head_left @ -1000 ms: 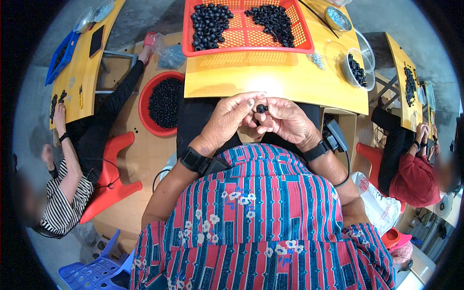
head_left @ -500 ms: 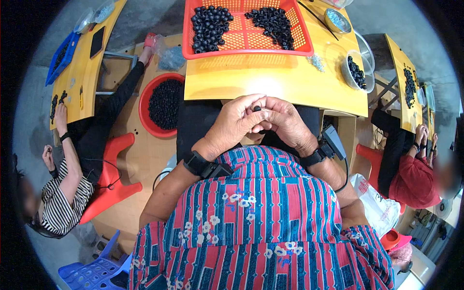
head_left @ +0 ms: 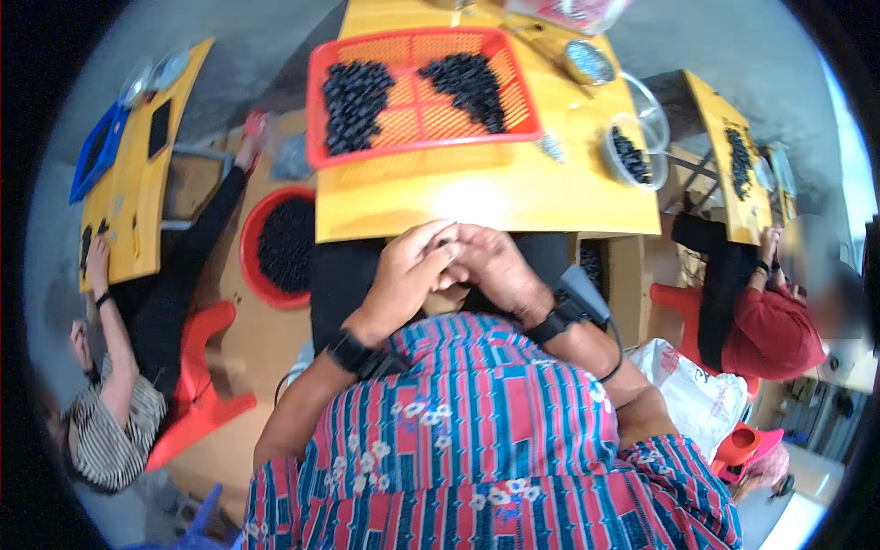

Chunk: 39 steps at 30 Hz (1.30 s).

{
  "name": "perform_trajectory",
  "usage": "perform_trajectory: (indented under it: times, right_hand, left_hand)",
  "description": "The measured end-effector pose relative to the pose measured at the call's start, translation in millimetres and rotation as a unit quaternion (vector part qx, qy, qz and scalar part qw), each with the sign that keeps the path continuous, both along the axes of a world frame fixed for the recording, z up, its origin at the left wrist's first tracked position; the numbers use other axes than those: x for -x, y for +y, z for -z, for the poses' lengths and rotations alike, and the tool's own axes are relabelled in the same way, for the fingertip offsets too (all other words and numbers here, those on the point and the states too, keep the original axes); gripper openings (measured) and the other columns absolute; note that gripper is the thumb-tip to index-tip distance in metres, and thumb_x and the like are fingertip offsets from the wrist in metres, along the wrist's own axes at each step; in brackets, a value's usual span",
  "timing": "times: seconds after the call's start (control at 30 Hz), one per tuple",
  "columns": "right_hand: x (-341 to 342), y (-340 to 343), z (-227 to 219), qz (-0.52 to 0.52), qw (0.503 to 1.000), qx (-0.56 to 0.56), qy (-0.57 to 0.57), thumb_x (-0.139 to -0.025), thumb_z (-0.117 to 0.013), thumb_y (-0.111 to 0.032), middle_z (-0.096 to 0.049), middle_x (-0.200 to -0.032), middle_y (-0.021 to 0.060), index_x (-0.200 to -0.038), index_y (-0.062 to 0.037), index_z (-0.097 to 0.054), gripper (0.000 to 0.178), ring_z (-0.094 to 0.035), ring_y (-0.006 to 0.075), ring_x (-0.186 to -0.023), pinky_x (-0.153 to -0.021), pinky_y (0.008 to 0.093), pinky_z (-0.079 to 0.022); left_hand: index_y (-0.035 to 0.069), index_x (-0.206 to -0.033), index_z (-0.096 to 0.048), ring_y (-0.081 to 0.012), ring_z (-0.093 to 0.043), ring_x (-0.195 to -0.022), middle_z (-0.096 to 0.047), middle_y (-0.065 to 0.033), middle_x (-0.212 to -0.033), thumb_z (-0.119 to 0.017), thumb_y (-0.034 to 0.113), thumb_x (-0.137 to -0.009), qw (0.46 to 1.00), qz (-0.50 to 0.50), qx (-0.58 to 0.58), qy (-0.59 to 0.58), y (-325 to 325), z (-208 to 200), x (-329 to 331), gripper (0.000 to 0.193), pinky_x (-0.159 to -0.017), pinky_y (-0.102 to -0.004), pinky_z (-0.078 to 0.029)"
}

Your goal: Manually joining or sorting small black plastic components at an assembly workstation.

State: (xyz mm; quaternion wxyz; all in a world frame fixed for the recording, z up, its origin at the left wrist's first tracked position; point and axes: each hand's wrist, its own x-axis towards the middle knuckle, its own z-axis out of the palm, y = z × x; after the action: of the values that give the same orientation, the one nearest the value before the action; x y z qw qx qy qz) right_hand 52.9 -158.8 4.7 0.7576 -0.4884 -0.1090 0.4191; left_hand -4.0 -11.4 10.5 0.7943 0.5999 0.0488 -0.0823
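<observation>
Head view has the left hand [head_left: 401, 280] and right hand [head_left: 500, 270] meeting at the near edge of the yellow table [head_left: 550, 206], the left's thumb and finger closed on a small black piece [head_left: 444, 244] that shows only as a blurred sliver, the right's fingers curled against them, though I cannot tell whether they grip it too. From there, a red-orange basket [head_left: 426, 150] with two heaps of black pieces sits at twelve o'clock, a clear tub [head_left: 653, 172] of more at two, and a red basin [head_left: 248, 252] at nine.
</observation>
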Motion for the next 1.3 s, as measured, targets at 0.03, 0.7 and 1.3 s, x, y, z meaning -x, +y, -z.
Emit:
perform_trajectory:
  times: [0.03, 0.7, 1.3]
  right_hand:
    - [-2, 0, 1, -0.019, 1.0, 0.004, -0.005, -0.093, -0.051, -0.011, -0.065, -0.086, 0.0092, -0.099, 0.0022, -0.058, 0.015, -0.061, 0.0119, -0.068, -0.064, 0.0217, -0.051]
    - [-134, -165, -53, 0.44, 0.744, 0.365, -0.347, -0.081, -0.066, -0.004, -0.059, -0.081, 0.0016, -0.112, 0.0016, -0.059, 0.032, -0.055, 0.0073, -0.067, -0.059, 0.0203, -0.045]
    - [-153, 104, -58, -0.092, 0.766, 0.275, -0.574, -0.075, -0.065, 0.0, -0.063, -0.078, 0.0085, -0.093, 0.0007, -0.065, 0.018, -0.059, 0.0154, -0.069, -0.063, 0.0279, -0.047]
  left_hand:
    - [-0.004, -0.129, -0.045, -0.006, -0.053, -0.066, -0.058, -0.0028, -0.088, -0.047, 0.006, -0.093, 1.0, 0.016, -0.022, -0.015, 3, -2, 1, 0.037, -0.056, -0.018, -0.041]
    - [0.004, -0.125, -0.054, -0.0034, -0.047, -0.071, -0.05, 0.0047, -0.086, -0.053, 0.007, -0.09, 0.997, 0.021, -0.06, -0.034, 14, 8, -10, 0.035, -0.065, -0.0181, -0.042]
    - [0.002, -0.108, -0.062, -0.0095, -0.051, -0.07, -0.05, -0.0016, -0.079, -0.055, 0.0, -0.081, 0.974, -0.026, -0.191, -0.116, 46, 16, -37, 0.028, -0.065, -0.0222, -0.043]
